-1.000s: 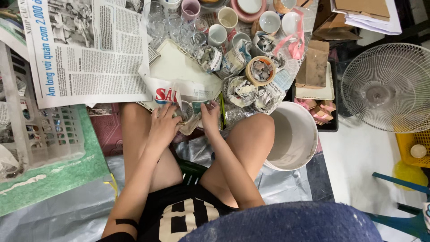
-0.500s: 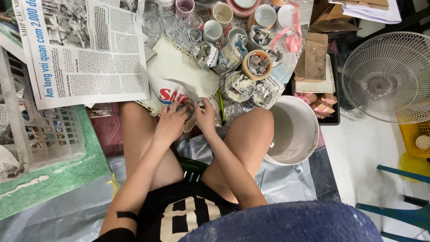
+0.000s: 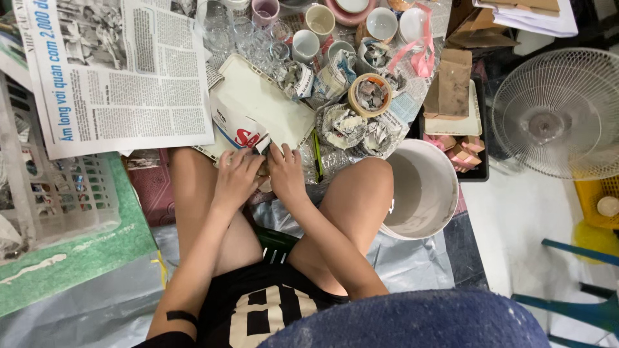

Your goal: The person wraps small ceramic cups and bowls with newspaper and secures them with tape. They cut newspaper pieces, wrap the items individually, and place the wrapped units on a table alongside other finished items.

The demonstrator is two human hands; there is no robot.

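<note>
I sit on the floor w/ my knees apart. My left hand (image 3: 235, 175) & my right hand (image 3: 285, 173) are side by side, just in front of my knees. Both are curled w/ fingers bent down, and they press on a small thing wrapped in paper (image 3: 263, 169) between them. I can't tell what is inside, it's mostly hidden by my fingers. A folded sheet of newspaper (image 3: 235, 125) w/ red letters sticks out from under my hands & lies over a flat white tray (image 3: 271, 103). A big open newspaper (image 3: 122, 71) lies to the left. Past the tray are lots of cups (image 3: 305, 45) & clear glasses (image 3: 248, 35), some cups already wrapped in paper (image 3: 345, 125). A roll of tape (image 3: 369, 95) sits on the wrapped ones. A white bucket (image 3: 422, 190) is right by my right knee, touching it I think. A white basket (image 3: 58, 187) is far left, a fan (image 3: 561, 113) far right.
</note>
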